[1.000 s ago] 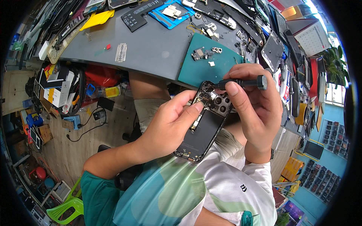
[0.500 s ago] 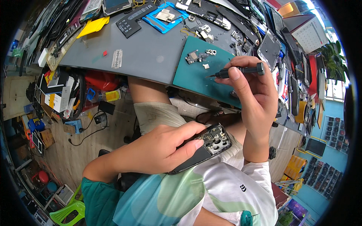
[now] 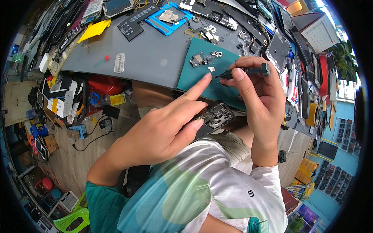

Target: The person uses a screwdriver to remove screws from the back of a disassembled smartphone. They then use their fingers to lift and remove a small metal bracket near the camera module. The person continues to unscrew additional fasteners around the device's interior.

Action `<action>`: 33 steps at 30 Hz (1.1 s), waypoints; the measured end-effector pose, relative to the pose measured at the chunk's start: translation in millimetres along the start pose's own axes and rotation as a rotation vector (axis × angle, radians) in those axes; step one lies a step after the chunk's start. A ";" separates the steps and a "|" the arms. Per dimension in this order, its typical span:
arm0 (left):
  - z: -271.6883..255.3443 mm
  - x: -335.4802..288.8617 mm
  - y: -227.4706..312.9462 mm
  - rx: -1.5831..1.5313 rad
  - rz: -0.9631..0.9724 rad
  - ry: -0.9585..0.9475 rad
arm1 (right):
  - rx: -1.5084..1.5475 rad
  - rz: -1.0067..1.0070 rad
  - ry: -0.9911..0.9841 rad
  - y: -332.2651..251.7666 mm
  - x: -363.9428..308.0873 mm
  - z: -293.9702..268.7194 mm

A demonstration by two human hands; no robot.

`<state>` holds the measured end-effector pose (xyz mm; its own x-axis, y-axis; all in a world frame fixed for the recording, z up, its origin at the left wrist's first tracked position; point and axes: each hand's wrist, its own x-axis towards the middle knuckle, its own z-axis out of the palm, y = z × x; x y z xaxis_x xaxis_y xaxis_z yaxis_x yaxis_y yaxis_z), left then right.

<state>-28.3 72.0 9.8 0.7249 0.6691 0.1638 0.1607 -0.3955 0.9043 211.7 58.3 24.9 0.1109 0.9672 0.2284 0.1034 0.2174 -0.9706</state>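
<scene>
Between the thumb and fingers of my left hand (image 3: 161, 126) is an opened phone (image 3: 217, 116), its metal brackets and camera cutouts showing at one end. The left index finger stretches out to the tip of a black screwdriver (image 3: 252, 71). My right hand (image 3: 262, 93) grips that screwdriver by its handle, shaft pointing left, above a green mat (image 3: 190, 79). Near the tip a small silver plate (image 3: 211, 69) lies on the mat. Beyond it sit a phone part with a square metal face (image 3: 197, 59) and a small camera module (image 3: 217, 54).
On the grey table (image 3: 155, 62) lie a razor blade (image 3: 119, 63), a black battery (image 3: 136, 24) and a blue frame (image 3: 169, 18). Loose phone parts (image 3: 210, 34) crowd the mat's far edge. Stacked phones and a calendar (image 3: 316, 33) stand at the right.
My left hand has risen toward the mat with the phone, and its index finger has extended to the screwdriver tip. The right hand has barely moved.
</scene>
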 end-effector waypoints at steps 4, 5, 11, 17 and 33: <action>2.3 4.8 -6.4 -0.004 0.042 0.006 | -0.002 -0.014 0.011 -1.2 0.0 -0.6; 2.7 5.3 -7.4 -0.012 0.032 0.004 | 0.007 -0.002 0.023 -2.2 -0.6 -0.5; 0.8 4.6 -6.5 0.000 0.003 0.009 | 0.022 0.006 0.032 -7.4 -11.4 -2.5; -10.6 -5.2 -1.0 -0.048 -0.046 0.037 | 0.007 -0.009 0.021 -1.7 -15.1 0.4; -0.7 -12.2 -0.9 -0.369 -0.429 -0.055 | -0.021 -0.026 0.035 1.9 -11.2 1.5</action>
<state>-37.8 64.6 7.3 0.6815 0.6838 -0.2607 0.2109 0.1576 0.9647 209.2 48.0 20.4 0.1421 0.9560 0.2565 0.1271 0.2394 -0.9626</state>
